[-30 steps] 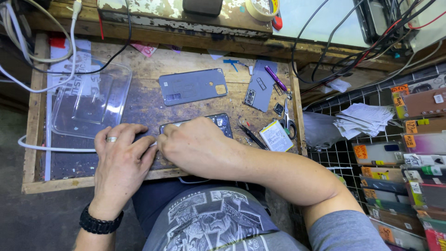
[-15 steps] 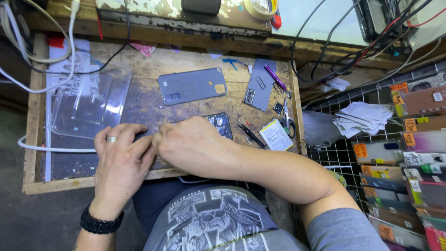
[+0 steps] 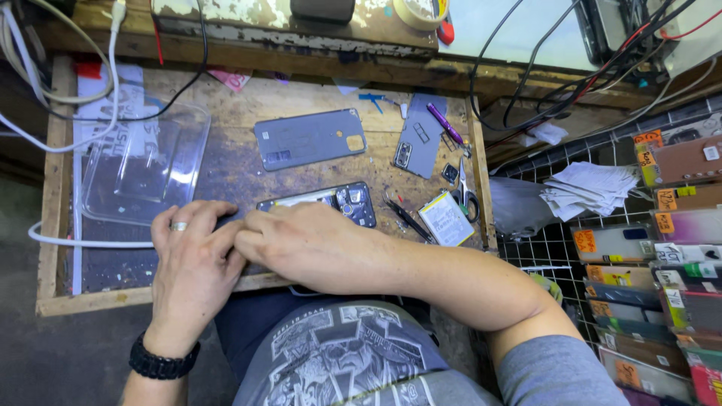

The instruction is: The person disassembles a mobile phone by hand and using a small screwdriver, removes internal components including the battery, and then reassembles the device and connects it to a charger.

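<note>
Head: opened phone (image 3: pixel 338 201), dark, innards exposed.

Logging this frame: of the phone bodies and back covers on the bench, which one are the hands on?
The opened phone nearest the person, camera end showing, partly under the right hand and left hand. Both grey back covers lie untouched farther back.

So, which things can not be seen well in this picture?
- Phone, head view: its near part is hidden under both hands.
- Left hand and right hand: their fingertips overlap, so any small tool or part between them cannot be made out.
- Tape roll: cut off by the top edge.
- Small parts beside the scissors: too small to identify.
</note>
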